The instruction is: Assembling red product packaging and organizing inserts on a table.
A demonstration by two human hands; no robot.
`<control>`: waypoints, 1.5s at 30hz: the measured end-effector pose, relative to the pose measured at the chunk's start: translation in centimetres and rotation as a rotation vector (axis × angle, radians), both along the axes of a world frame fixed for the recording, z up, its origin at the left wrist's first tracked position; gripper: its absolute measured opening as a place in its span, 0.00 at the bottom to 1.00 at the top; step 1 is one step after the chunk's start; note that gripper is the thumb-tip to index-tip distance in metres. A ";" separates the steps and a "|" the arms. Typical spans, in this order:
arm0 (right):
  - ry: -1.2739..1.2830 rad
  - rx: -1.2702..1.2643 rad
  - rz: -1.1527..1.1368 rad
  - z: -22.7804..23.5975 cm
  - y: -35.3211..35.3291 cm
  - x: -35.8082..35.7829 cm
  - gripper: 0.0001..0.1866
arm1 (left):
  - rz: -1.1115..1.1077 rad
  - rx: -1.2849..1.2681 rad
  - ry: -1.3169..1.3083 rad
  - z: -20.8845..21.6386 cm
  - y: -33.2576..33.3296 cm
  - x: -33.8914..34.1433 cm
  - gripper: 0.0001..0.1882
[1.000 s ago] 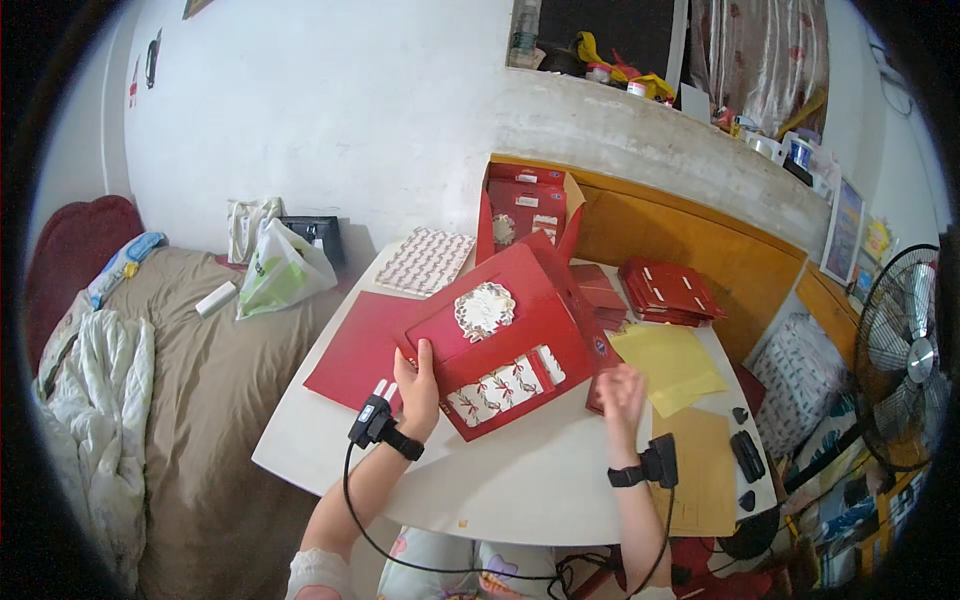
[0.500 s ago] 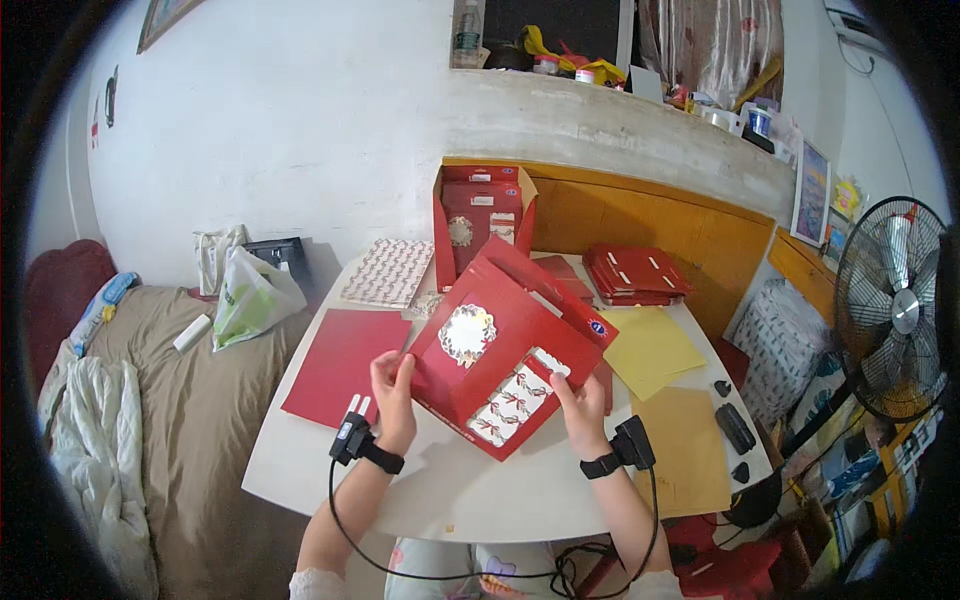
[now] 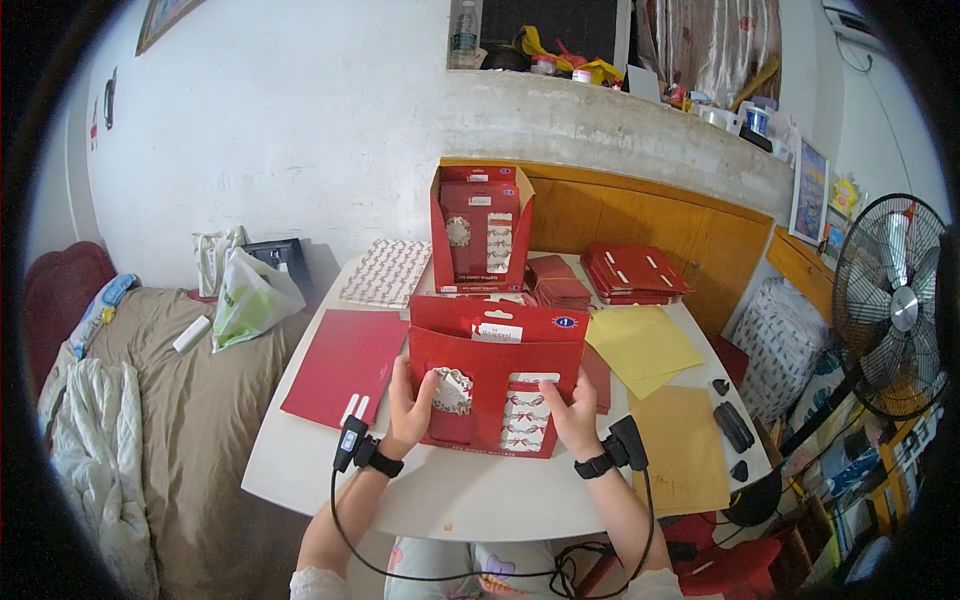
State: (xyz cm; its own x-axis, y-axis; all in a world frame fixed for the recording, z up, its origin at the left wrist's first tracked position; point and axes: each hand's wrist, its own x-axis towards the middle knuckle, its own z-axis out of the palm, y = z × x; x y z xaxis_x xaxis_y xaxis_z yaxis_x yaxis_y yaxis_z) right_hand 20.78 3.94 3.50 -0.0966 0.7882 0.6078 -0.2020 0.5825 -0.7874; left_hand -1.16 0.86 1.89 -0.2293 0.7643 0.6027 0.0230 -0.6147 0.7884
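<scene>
Upright in front of me stands a red cardboard package [image 3: 489, 400] with a hang tab at its top. Two window cut-outs in its front show a white scalloped, wreath-edged piece and white paper with red bows. My left hand [image 3: 408, 412] grips its left side, thumb on the front by the scalloped piece. On the right side, my right hand [image 3: 575, 418] grips it with the thumb near the bow-print window. Fingers behind the package are hidden. Past it, a red display box [image 3: 437, 240] holds several similar red packages.
On the white table [image 3: 300, 470] lie a red sheet [image 3: 345, 360], a bow-print stack [image 3: 388, 273], small red cards [image 3: 560, 283], stacked red packages [image 3: 635, 270], yellow sheets [image 3: 650, 350] and tan paper [image 3: 682, 440]. A black fan [image 3: 904, 310] stands right; a bed [image 3: 200, 400] is left.
The red package has turned from a tilt to level and upright, its hang tab now facing me. Both hands kept hold of it; the display box behind is now more visible.
</scene>
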 end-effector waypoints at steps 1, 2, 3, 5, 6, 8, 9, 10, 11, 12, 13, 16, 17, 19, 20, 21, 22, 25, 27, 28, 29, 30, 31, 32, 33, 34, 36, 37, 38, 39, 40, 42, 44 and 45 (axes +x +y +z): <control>-0.007 0.003 0.002 -0.2 0.1 0.0 0.14 | 0.005 0.013 0.025 0.0 -0.2 0.0 0.16; -0.014 0.007 0.003 -0.3 0.2 0.1 0.13 | 0.009 0.026 0.050 0.0 -0.3 -0.1 0.17; -0.015 0.005 0.003 -0.3 0.1 0.2 0.13 | 0.009 0.024 0.049 0.1 -0.4 0.1 0.17; -0.029 0.004 0.028 -0.3 0.1 0.3 0.14 | 0.078 0.145 0.060 0.6 -0.4 0.4 0.22; -0.030 0.003 0.028 -0.4 0.1 0.3 0.14 | 0.078 0.143 0.060 0.9 -0.5 0.5 0.22; -0.013 0.026 0.065 -0.5 0.0 0.3 0.17 | 0.104 0.267 0.019 1.6 -1.0 0.6 0.28; -0.016 0.028 0.067 -0.4 0.0 0.4 0.17 | 0.106 0.270 0.017 2.0 -1.3 0.8 0.28; -0.012 0.041 0.100 -0.2 -0.1 0.6 0.18 | 0.149 0.329 0.071 2.4 -1.6 0.9 0.31; -0.008 0.054 0.134 0.0 -0.2 0.6 0.20 | 0.193 0.389 0.126 2.7 -1.7 0.9 0.33; -0.009 0.057 0.141 0.4 -0.5 0.4 0.20 | 0.200 0.392 0.126 2.6 -1.6 0.6 0.33; 0.037 0.154 0.095 1.0 -0.8 0.1 0.22 | 0.205 0.456 0.159 2.5 -1.3 0.3 0.33; 0.108 0.254 0.066 1.8 -1.0 0.2 0.26 | 0.241 0.486 0.257 3.3 -1.9 -0.3 0.29; 0.135 0.254 0.078 1.9 -0.9 0.5 0.28 | 0.268 0.448 0.321 3.7 -2.3 -0.3 0.26; 0.087 0.283 0.066 1.3 -0.2 1.1 0.30 | 0.252 0.431 0.296 4.2 -2.6 -0.4 0.23; 0.039 0.305 0.047 1.2 0.0 1.2 0.32 | 0.230 0.409 0.271 4.4 -2.7 -0.4 0.19; -0.022 0.372 -0.011 2.1 -0.3 1.1 0.26 | 0.232 0.413 0.270 4.6 -2.9 -0.4 0.19; -0.023 0.377 -0.009 2.5 -0.5 1.2 0.26 | 0.224 0.417 0.296 4.8 -3.1 -0.4 0.18; -0.154 0.436 -0.082 3.7 -1.3 1.1 0.15 | 0.228 0.419 0.357 5.0 -3.4 -0.5 0.17; -0.164 0.442 -0.074 3.8 -1.5 1.1 0.16 | 0.234 0.428 0.403 5.5 -3.8 -0.5 0.19; -0.174 0.444 -0.066 3.7 -1.5 1.0 0.17 | 0.239 0.429 0.403 5.6 -4.0 -0.4 0.19; -0.174 0.446 -0.062 3.5 -1.4 1.1 0.17 | 0.235 0.430 0.423 5.7 -4.2 -0.4 0.20; -0.205 0.427 -0.041 3.4 -1.2 1.4 0.16 | 0.225 0.432 0.440 5.8 -4.3 -0.3 0.21; -0.237 0.408 -0.019 3.3 -1.1 1.6 0.16 | 0.225 0.434 0.437 5.9 -4.3 -0.3 0.21; -0.238 0.410 -0.020 3.5 -1.2 1.6 0.16 | 0.238 0.458 0.481 6.0 -4.4 -0.3 0.21; -0.221 0.418 -0.012 3.8 -1.4 1.4 0.17 | 0.253 0.481 0.525 6.1 -4.4 -0.4 0.21; -0.203 0.427 -0.002 4.2 -1.5 1.3 0.17 | 0.267 0.504 0.569 6.2 -4.4 -0.5 0.21; -0.271 0.472 -0.029 4.9 -1.6 1.5 0.17 | 0.266 0.476 0.566 6.0 -4.4 -0.6 0.20; -0.339 0.515 -0.056 5.1 -1.6 1.6 0.17 | 0.264 0.445 0.564 5.9 -4.5 -0.6 0.20; -0.339 0.517 -0.054 5.1 -1.5 1.6 0.17 | 0.266 0.446 0.564 5.8 -4.4 -0.6 0.20; -0.372 0.530 -0.085 5.2 -1.5 1.6 0.17 | 0.258 0.439 0.540 5.6 -4.2 -0.6 0.20; -0.404 0.542 -0.116 5.2 -1.5 1.6 0.18 | 0.249 0.431 0.516 5.6 -4.2 -0.6 0.20; -0.407 0.567 -0.131 5.3 -1.7 1.6 0.19 | 0.277 0.477 0.547 6.2 -4.3 -0.4 0.20; -0.409 0.592 -0.146 5.1 -1.6 1.7 0.20 | 0.305 0.522 0.577 6.5 -4.3 -0.3 0.20; -0.395 0.589 -0.163 5.1 -1.6 1.8 0.21 | 0.300 0.518 0.589 6.6 -4.3 -0.3 0.21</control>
State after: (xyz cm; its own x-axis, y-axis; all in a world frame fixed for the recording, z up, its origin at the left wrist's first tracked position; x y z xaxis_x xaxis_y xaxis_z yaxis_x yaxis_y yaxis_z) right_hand 22.57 2.37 8.55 -0.3064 0.3636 0.8797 0.1580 0.9308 -0.3297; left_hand -1.49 -3.48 8.45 0.0836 0.3151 0.9454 0.5627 -0.7979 0.2162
